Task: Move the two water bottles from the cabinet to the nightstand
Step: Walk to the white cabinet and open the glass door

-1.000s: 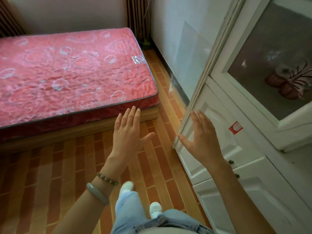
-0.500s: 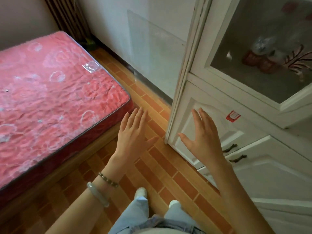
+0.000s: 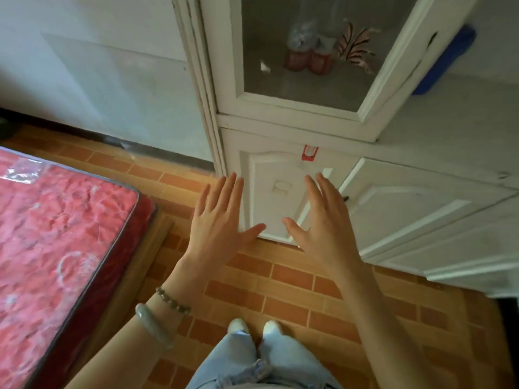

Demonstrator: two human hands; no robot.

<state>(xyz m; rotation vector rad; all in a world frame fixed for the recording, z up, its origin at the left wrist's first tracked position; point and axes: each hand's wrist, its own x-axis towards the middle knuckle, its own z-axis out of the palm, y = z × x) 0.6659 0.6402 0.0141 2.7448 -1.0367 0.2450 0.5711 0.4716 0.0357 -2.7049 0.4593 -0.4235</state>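
Note:
Two clear water bottles with red labels stand side by side behind the glass door of the white cabinet [image 3: 230, 88]: the left bottle [image 3: 297, 56] and the right bottle [image 3: 321, 59]. The glass door is closed. My left hand [image 3: 219, 220] and my right hand [image 3: 323, 220] are both held out flat with fingers spread, holding nothing, in front of the cabinet's lower panel door, well below the bottles. No nightstand is in view.
A bed with a red plastic-wrapped mattress [image 3: 56, 242] lies to my left. A blue object [image 3: 446, 60] sits at the cabinet's right side. The lower cabinet doors [image 3: 407, 209] are closed. The floor has orange brick-pattern tiles [image 3: 280, 290].
My view has swung right from the bed to face the cabinet squarely; the bottles now show at top centre. Both hands stay open and spread in front of me.

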